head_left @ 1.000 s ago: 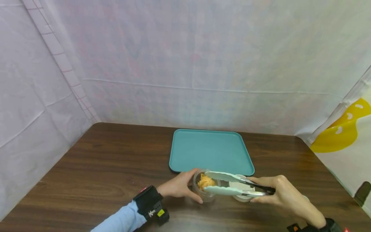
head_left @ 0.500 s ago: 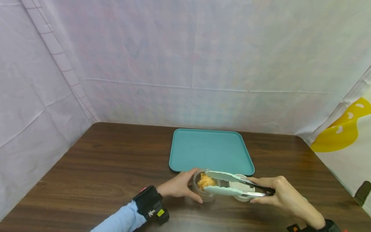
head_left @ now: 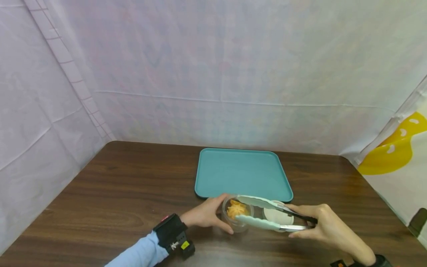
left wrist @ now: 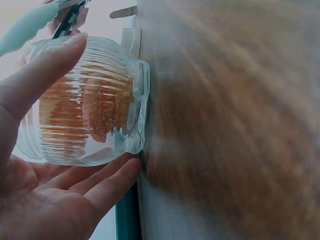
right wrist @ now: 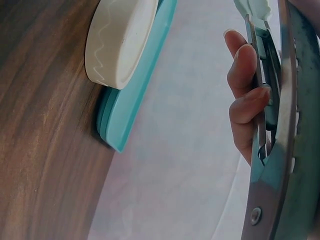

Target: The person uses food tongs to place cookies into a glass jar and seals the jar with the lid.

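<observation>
My left hand (head_left: 208,213) holds a ribbed clear glass bowl (head_left: 240,227) on the table, thumb on one side and fingers on the other. Yellow-orange food pieces (head_left: 237,209) lie inside it. In my right hand (head_left: 323,224) is a pair of tongs (head_left: 285,227) with metal arms and pale mint-green heads. The tong heads are spread apart and reach over the bowl's rim, with nothing pinched between them. Below the tongs stands a round off-white dish (head_left: 277,216), whose wavy-lined side (right wrist: 107,50) shows in the right wrist view.
A teal rectangular tray (head_left: 241,172) lies just beyond the bowl and the dish. All of this rests on a dark wooden table (head_left: 133,185). White sheeting (head_left: 213,74) hangs behind and at the sides, with a yellow printed shape (head_left: 387,161) on the right.
The tongs have spread slightly wider, their near arm moving a little toward me. My left hand and the glass bowl have stayed in place.
</observation>
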`<state>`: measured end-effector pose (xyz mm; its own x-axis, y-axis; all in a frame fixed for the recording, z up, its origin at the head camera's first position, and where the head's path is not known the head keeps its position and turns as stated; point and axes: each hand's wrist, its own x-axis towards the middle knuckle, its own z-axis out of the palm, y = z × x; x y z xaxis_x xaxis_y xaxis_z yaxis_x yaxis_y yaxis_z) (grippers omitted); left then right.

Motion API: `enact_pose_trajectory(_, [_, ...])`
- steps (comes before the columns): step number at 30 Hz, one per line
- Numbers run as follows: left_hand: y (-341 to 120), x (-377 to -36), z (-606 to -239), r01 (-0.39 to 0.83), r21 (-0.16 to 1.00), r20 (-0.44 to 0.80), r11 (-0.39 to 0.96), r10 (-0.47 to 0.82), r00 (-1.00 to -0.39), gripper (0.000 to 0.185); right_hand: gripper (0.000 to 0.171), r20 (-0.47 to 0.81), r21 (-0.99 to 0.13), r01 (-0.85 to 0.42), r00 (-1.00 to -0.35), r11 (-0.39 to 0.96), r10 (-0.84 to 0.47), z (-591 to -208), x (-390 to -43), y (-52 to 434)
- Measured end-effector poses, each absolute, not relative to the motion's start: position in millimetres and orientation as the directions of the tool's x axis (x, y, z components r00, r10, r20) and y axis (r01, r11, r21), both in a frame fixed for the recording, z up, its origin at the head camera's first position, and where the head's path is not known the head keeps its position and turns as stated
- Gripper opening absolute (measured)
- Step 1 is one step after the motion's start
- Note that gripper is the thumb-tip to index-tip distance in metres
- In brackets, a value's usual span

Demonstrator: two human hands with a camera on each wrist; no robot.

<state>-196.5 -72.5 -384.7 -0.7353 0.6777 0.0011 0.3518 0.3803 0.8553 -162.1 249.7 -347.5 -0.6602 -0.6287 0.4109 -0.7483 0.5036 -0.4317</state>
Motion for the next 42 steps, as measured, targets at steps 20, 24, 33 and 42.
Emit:
enact_pose_trajectory(20, [-73, -196, -385, 0.349, 0.863, 0.004, 0.365, 0.686, -0.727, 0.076, 0.051, 0.436, -0.446, -0.747, -0.663, 0.493, -0.609, -347, -161, 249])
enact_pose_trajectory(24, [-74, -196, -385, 0.333, 0.873, -0.006, 0.357, 0.69, -0.724, 0.074, 0.051, 0.458, -0.446, -0.752, -0.658, 0.485, -0.598, -347, -161, 249])
enact_pose_trajectory(33, [-74, -197, -386, 0.346, 0.858, -0.007, 0.378, 0.684, -0.73, 0.076, 0.056, 0.566, -0.401, -0.759, -0.645, 0.513, -0.514, -345, -161, 254])
enact_pose_trajectory(42, [-74, -198, -387, 0.352, 0.86, 0.003, 0.369, 0.687, -0.727, 0.075, 0.059, 0.609, -0.39, -0.458, -0.779, 0.798, -0.149, -337, -172, 290])
